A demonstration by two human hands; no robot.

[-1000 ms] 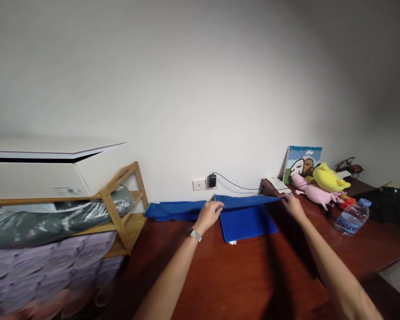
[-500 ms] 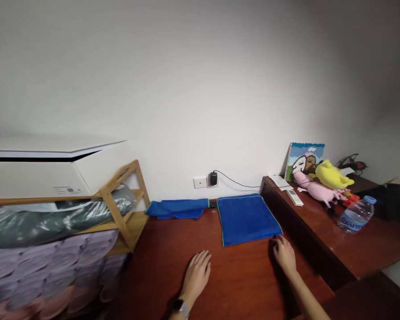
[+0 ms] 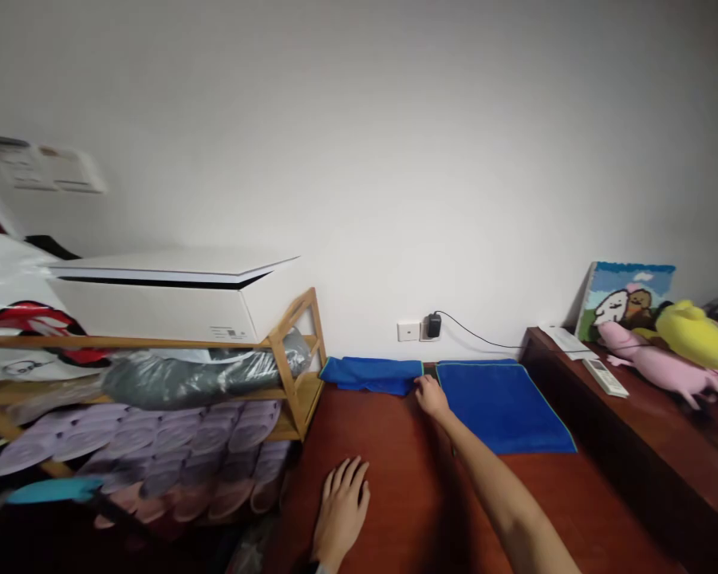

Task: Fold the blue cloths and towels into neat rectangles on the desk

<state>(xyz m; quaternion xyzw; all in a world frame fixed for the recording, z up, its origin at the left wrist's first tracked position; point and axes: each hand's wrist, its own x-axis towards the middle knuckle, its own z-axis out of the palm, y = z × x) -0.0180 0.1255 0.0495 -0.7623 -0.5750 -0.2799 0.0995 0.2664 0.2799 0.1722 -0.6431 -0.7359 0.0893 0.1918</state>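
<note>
Two blue cloths with light green edging lie on the reddish-brown wooden table [image 3: 383, 462]. The folded cloth [image 3: 371, 373] is a narrow strip along the wall, and the spread cloth [image 3: 506, 406] lies flat to its right. My right hand [image 3: 431, 397] reaches across the table, its fingers curled in at the right end of the folded cloth; the fingertips are partly hidden. My left hand [image 3: 341, 510] rests palm down on the bare wood nearer to me, fingers spread, holding nothing.
Left of the table stands a wooden rack [image 3: 302, 399] with a white box [image 3: 167, 307] on top and lilac slippers [image 3: 209, 426] below. On the right, a raised surface holds a remote control [image 3: 604, 376], a pink plush toy [image 3: 655, 359] and a picture [image 3: 628, 295]. A black charger [image 3: 434, 325] is plugged into the wall.
My right hand has gone from the spread cloth's near right corner leftward and away from me to the folded cloth. The view has turned left. My left hand stays flat on the table.
</note>
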